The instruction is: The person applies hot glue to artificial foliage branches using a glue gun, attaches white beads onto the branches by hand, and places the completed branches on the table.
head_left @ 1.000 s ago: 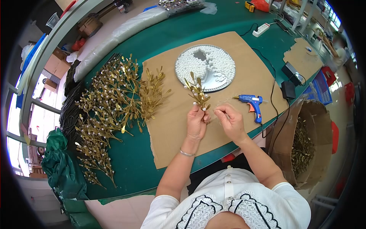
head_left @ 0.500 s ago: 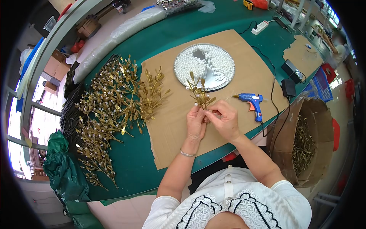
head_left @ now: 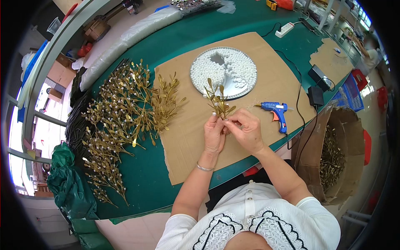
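A small gold-leaved sprig (head_left: 219, 103) with white beads stands upright in my left hand (head_left: 213, 135), whose fingers are closed round its lower stem. My right hand (head_left: 246, 130) pinches at the base of the same sprig, its fingertips touching those of my left hand; whether a bead is between them is hidden. Just beyond the sprig lies a round tray (head_left: 191, 79) of white pearl beads. A blue glue gun (head_left: 273, 109) rests on the brown cardboard (head_left: 191, 154) to the right of my hands. Many beaded gold sprigs (head_left: 121, 108) are piled at the left.
A carton (head_left: 352, 158) holding more sprigs stands at the right, near a blue basket (head_left: 349, 98). Black adapters (head_left: 315, 96) and cables lie on the green table (head_left: 146, 179), with a white power strip (head_left: 285, 30) farther back. Another person (head_left: 369, 52) is at the far right.
Since one second ago, my right hand has moved left from beside the sprig to its base, meeting my left hand. The sprig has tilted slightly. Little differs from half a second ago.
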Demonstrator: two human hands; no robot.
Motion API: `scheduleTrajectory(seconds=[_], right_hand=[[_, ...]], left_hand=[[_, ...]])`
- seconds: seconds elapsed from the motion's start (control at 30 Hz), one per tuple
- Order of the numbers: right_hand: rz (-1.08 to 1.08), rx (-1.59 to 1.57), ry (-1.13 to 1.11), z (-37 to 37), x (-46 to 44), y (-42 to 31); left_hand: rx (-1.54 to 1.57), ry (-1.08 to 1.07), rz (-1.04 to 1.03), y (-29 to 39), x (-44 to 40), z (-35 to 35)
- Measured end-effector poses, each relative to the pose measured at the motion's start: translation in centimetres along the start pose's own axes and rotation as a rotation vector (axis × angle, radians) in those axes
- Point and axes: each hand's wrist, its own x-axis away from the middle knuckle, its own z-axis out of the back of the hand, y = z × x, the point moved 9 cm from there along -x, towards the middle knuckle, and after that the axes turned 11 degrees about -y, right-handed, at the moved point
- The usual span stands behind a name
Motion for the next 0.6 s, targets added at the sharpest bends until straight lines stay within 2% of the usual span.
scheduleTrajectory(seconds=[0.37,0.43,0.47,0.53,0.6], right_hand=[[-0.039,0.027,-0.012,0.4,-0.1,-0.7],[-0.092,0.005,0.012,1.5,0.4,-1.2],[-0.011,0.048,0.067,2.6,0.8,-1.6],[-0.008,0.193,0.085,5.9,1.6,-2.0],[-0.163,0.101,0.212,10.2,3.5,1.1]], left_hand=[[-0.01,0.017,0.001,0.2,-0.1,0.0],[0.073,-0.009,0.001,-0.1,-0.1,0.3],[0.073,-0.009,-0.002,0.0,-0.2,0.3],[0.114,-0.017,0.03,-0.1,-0.2,0.3],[0.112,-0.009,0.041,0.0,-0.1,0.2]])
